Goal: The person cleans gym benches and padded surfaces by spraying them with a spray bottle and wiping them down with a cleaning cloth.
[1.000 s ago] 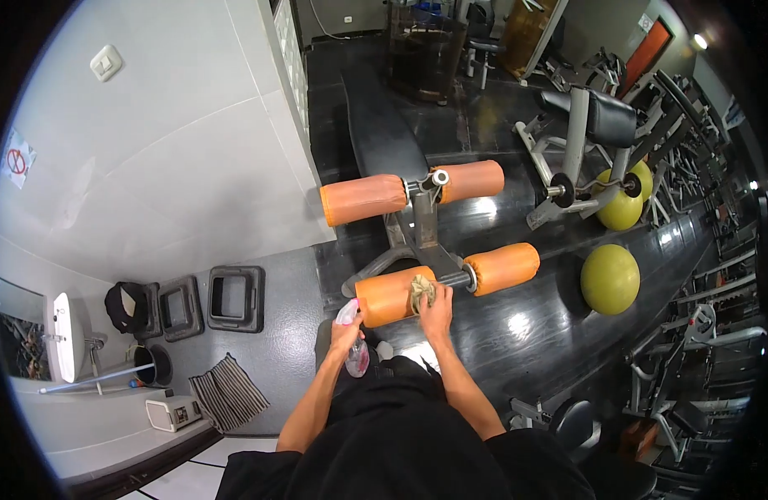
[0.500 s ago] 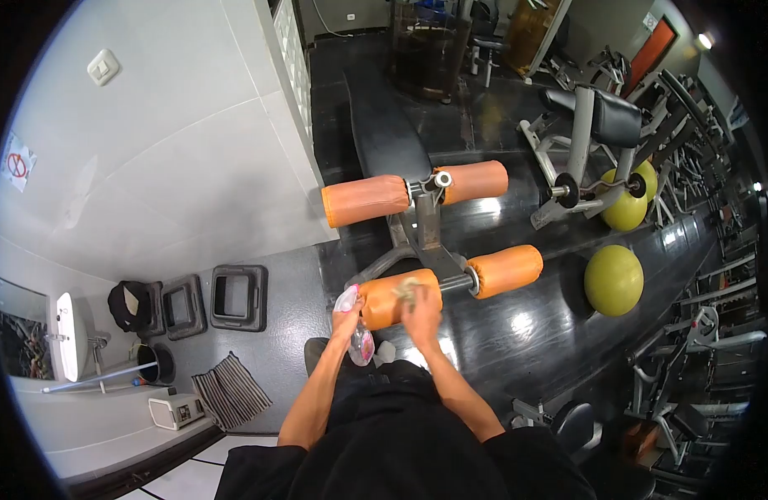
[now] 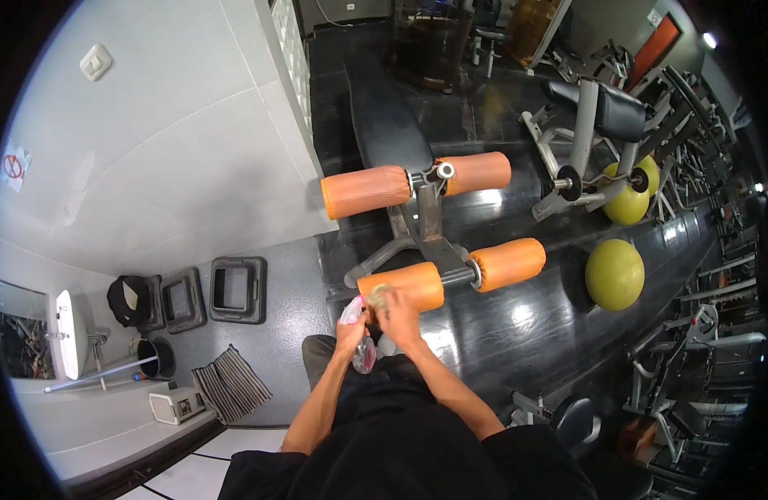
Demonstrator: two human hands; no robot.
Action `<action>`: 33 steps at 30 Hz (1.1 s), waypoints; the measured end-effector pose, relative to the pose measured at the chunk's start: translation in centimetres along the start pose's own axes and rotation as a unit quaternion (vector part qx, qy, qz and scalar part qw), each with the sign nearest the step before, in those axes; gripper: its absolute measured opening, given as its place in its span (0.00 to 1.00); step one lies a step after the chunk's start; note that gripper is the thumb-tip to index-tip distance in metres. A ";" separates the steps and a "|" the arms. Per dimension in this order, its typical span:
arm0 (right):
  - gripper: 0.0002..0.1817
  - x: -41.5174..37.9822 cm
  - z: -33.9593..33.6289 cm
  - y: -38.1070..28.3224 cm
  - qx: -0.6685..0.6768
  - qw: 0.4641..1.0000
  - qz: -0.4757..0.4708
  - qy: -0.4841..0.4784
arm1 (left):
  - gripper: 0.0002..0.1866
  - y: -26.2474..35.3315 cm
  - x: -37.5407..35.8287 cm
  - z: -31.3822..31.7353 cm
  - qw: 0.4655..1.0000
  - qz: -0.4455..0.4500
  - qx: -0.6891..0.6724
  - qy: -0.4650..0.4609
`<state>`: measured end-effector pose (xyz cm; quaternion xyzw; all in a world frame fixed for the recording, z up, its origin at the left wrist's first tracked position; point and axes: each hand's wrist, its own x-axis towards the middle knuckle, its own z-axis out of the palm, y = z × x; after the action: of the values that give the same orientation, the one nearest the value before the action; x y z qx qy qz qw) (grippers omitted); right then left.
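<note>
I'm seeing the right hand (image 3: 398,317) pressing a cloth (image 3: 378,293) onto the near-left orange roller pad (image 3: 403,286); left hand (image 3: 349,333) is gripping a spray bottle (image 3: 361,346) just beside it, touching the pad's end.

Fisheye view with a black vignette at all corners and straight lines bowed near the edges. The white wall (image 3: 151,167) at left is evenly bright. A ceiling lamp (image 3: 712,39) at upper right throws glare patches on the glossy black floor (image 3: 517,321). Far equipment at right is dim and soft.
</note>
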<state>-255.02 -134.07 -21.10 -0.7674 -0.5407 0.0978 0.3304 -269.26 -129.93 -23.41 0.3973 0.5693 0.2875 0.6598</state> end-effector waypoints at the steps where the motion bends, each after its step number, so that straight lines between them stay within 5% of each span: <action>1: 0.20 -0.2 -0.2 -0.7 0.056 0.996 -0.029 -0.069 | 0.20 -0.5 -0.2 -0.1 1.000 0.001 0.000 0.001; 3: 0.20 0.0 -0.6 -0.2 0.084 0.986 -0.036 -0.141 | 0.18 -1.3 -0.4 -0.2 1.000 0.008 0.027 0.006; 7: 0.17 1.2 -3.5 3.9 -0.012 0.989 0.116 0.094 | 0.17 -1.5 0.2 -1.0 1.000 0.009 -0.007 -0.022; 10: 0.17 1.8 -4.4 4.1 -0.019 0.972 0.180 0.152 | 0.17 -0.7 0.9 -0.9 0.999 0.028 -0.005 0.019; 14: 0.17 0.5 -1.8 1.1 -0.006 0.995 0.063 0.083 | 0.26 2.7 2.0 -0.5 0.998 -0.004 -0.063 0.011; 16: 0.17 -0.5 -0.5 0.0 0.083 0.994 -0.055 -0.041 | 0.26 2.6 3.0 -0.3 0.997 -0.006 -0.071 0.007; 20: 0.17 0.3 -2.5 1.6 0.103 0.991 -0.033 -0.077 | 0.23 2.8 3.3 -0.4 0.999 -0.021 0.033 -0.019; 22: 0.16 1.4 -4.8 3.3 0.018 0.990 0.136 0.026 | 0.24 1.6 3.3 -0.8 0.999 0.021 -0.032 -0.023; 26: 0.16 2.6 -4.8 3.7 0.007 0.979 0.170 0.113 | 0.25 1.4 1.7 -0.9 0.999 0.001 -0.006 -0.036; 30: 0.20 0.9 -0.4 0.3 0.000 0.998 0.001 -0.060 | 0.22 0.5 0.7 -0.4 0.997 0.014 -0.069 0.008; 33: 0.20 0.5 -0.4 -0.7 0.088 0.986 -0.007 -0.143 | 0.14 -1.4 0.4 -0.9 0.999 0.017 0.039 -0.005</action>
<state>-255.11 -133.62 -20.22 -0.7101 -0.5766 0.2510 0.3165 -270.16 -130.19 -24.83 0.4338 0.5698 0.2744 0.6417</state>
